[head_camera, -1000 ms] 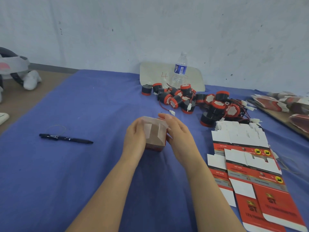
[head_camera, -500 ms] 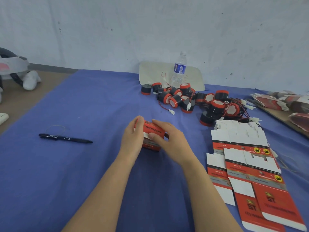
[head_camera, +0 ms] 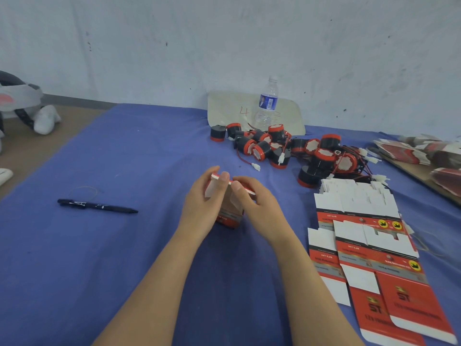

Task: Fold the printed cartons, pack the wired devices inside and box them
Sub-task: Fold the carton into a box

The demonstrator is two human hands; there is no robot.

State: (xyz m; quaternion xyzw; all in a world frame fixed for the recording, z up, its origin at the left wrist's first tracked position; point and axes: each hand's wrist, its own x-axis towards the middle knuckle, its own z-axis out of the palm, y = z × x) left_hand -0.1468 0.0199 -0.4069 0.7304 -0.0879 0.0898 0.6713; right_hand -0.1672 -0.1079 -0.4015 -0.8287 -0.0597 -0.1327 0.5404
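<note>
Carton (head_camera: 228,218) upright, contents hidden, left hand (head_camera: 202,204) and right hand (head_camera: 259,208) pinching its flaps, devices (head_camera: 287,148) heaped behind, flat cartons (head_camera: 369,248) right, pen (head_camera: 97,206) left.

Two bare arms show in the picture, the left arm (head_camera: 159,278) and the right arm (head_camera: 314,283). Both are slim and smooth, with skin showing all the way from the bottom edge to the wrist. The left grip (head_camera: 202,208) and the right grip (head_camera: 262,211) are bare too, and each thumb has a short, plain nail.
</note>
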